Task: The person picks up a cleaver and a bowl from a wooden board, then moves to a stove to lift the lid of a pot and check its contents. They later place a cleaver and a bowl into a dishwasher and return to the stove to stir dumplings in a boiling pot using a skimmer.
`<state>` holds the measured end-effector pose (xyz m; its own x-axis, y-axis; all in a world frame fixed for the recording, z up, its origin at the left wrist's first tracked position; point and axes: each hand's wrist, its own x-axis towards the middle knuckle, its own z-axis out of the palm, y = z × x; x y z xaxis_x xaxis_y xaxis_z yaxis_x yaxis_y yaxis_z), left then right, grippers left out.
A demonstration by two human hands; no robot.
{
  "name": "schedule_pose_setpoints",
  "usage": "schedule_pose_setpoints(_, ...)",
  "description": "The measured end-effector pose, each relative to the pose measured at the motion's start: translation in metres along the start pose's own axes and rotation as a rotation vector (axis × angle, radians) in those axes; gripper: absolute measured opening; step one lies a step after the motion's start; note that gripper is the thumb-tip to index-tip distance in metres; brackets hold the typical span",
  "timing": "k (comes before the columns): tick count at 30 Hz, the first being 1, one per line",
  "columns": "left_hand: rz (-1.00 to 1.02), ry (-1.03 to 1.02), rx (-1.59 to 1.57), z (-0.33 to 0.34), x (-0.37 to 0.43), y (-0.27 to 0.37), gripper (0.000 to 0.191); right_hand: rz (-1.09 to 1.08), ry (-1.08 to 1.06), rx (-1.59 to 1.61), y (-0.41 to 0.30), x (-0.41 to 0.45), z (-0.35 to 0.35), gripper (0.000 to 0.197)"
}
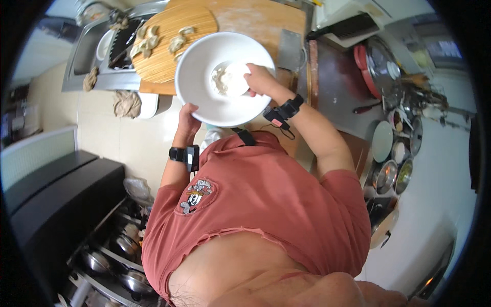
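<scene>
A large white bowl (203, 103) is held tilted at the front edge of the wooden work surface. My left hand (189, 119) grips its lower left rim, thumb over the edge. Inside the bowl, my right hand (262, 81) holds a small round white dish or scraper (238, 80) by its right side. White flour or dough bits (219, 81) lie beside that piece at the bowl's bottom. Behind and to the left, several folded dumplings (145, 41) rest on a round slatted bamboo board (159, 71). The fingers beneath the bowl's rim are hidden.
A floured wooden board (245, 17) lies behind the bowl. Right of it are a metal dough scraper or cleaver blade (289, 50), a rolling pin (313, 73) and a red-handled pot with a glass lid (383, 71). A steel sink (83, 57) stands at left, with a crumpled cloth (126, 104) nearby.
</scene>
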<state>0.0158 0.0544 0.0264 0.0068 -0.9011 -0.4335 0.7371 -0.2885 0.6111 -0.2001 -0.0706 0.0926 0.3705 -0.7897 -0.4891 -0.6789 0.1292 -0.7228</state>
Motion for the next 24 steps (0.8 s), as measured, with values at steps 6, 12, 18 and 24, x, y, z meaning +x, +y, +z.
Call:
schedule_pose_setpoints(6, -0.001, -0.005, 0.003, -0.003, 0.0, -0.001, 0.061, 0.005, -0.068, 0.123, 0.004, -0.015, -0.007, 0.034)
schedule_pose_setpoints(12, 0.007, 0.071, -0.021, -0.02, -0.01, 0.008, 0.061, -0.138, 0.507, 0.086, 0.062, -0.031, -0.044, 0.038)
schedule_pose_setpoints(18, 0.034, 0.117, -0.06, -0.027, -0.012, 0.013, 0.062, 0.32, 0.539, -0.428, 0.151, -0.003, -0.034, 0.055)
schedule_pose_setpoints(24, 0.058, 0.04, -0.063, -0.021, -0.008, 0.013, 0.063, 0.267, 0.476, 0.123, 0.175, 0.006, -0.059, 0.034)
